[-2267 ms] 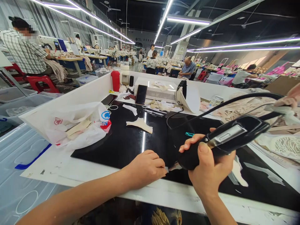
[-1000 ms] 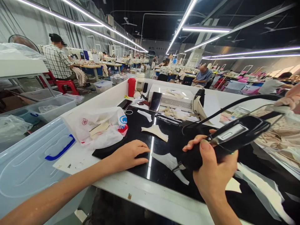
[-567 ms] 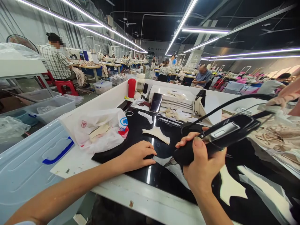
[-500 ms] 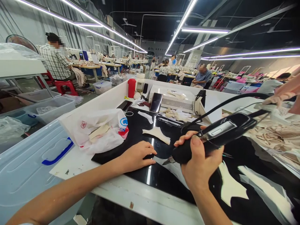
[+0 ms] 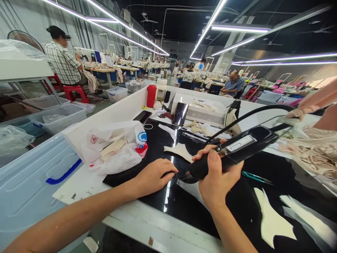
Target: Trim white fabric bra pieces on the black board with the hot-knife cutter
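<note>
My right hand (image 5: 219,181) is wrapped round a black corded electric cutter (image 5: 237,147), tilted with its narrow tip low over the black work surface (image 5: 168,193). Below that tip lies a white translucent sheet piece (image 5: 193,189), partly covered by my right hand. My left hand (image 5: 158,177) rests on the surface left of the tip, fingers curled and thumb drawn in close. Whatever may be between those fingertips is too small to make out. Just beyond the two hands is a cream curved piece (image 5: 179,151). To the right are a cream cut piece (image 5: 275,218) and teal tweezers (image 5: 256,178).
A white plastic bag (image 5: 92,151) with cream scraps sits at the left. Behind stand a phone (image 5: 180,114), a red bottle (image 5: 151,96) and a slotted white unit (image 5: 202,114). The cutter's cable (image 5: 237,121) arches rightward toward beige fabric (image 5: 318,147). Several people work farther back.
The view has shifted slightly. My right hand has brought the cutter a little left, nearer my left hand. My left thumb and fingers have drawn closer together, and the tweezers show more fully.
</note>
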Available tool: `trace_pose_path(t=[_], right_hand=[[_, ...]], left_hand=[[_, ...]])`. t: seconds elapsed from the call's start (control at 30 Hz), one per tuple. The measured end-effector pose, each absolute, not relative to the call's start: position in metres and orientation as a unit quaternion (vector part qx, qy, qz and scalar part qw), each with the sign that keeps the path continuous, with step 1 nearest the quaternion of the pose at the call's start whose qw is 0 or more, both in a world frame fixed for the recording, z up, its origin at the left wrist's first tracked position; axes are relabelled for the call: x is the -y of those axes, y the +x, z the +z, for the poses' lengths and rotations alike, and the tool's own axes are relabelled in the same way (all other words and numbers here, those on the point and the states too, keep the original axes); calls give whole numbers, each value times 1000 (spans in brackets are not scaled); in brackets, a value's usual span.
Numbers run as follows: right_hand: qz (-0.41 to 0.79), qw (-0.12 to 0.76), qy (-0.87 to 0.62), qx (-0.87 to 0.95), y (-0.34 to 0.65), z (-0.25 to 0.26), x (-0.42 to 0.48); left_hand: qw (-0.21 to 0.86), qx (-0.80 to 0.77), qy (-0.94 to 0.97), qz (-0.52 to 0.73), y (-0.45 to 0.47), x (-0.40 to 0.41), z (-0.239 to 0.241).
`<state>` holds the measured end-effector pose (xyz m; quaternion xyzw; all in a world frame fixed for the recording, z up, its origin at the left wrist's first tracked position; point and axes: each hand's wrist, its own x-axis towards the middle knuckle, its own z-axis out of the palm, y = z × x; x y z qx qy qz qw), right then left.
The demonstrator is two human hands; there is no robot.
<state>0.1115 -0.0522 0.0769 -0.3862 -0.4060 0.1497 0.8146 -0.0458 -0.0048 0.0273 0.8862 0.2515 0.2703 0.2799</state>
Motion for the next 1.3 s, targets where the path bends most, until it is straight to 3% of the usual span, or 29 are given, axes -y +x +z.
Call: trace_pose_path(t=[1.3], right_hand=[[175,816,-387,391,105,82,64]], left_hand=[[259,-227,895,284,-46,6,20]])
